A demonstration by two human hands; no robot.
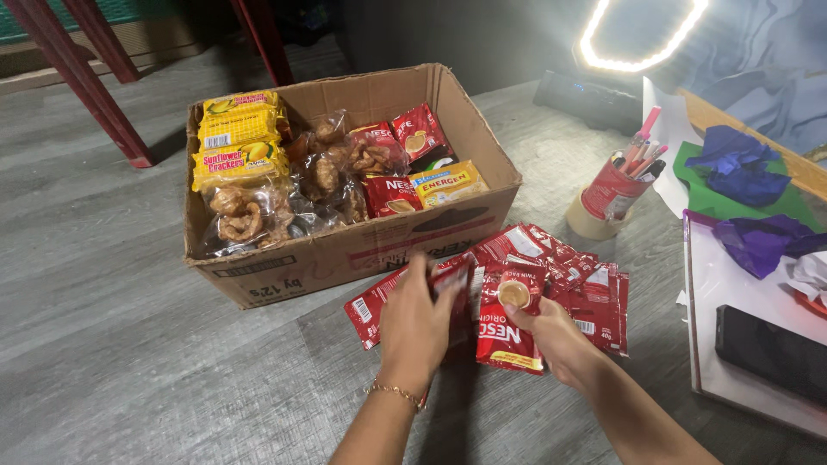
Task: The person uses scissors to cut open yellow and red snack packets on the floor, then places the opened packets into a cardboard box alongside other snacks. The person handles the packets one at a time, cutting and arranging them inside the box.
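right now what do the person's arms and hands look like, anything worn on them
Both forearms are bare, no sleeves in view. The left hand has a thin gold chain bracelet at the wrist. The right hand shows no bracelet or watch. No gloves on either.

Grey plank floor (112, 284), ring light (642, 34), perhaps red table legs (77, 77).

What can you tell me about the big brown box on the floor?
The cardboard box is brown, a bit creased, with dark print on its front wall. It sits open on the grey plank floor, flaps up. Inside lie yellow cracker packs, clear bags of brown fried snacks and a few red and yellow sachets. A spread of red sachets lies against its front lower edge, just beyond the left hand.
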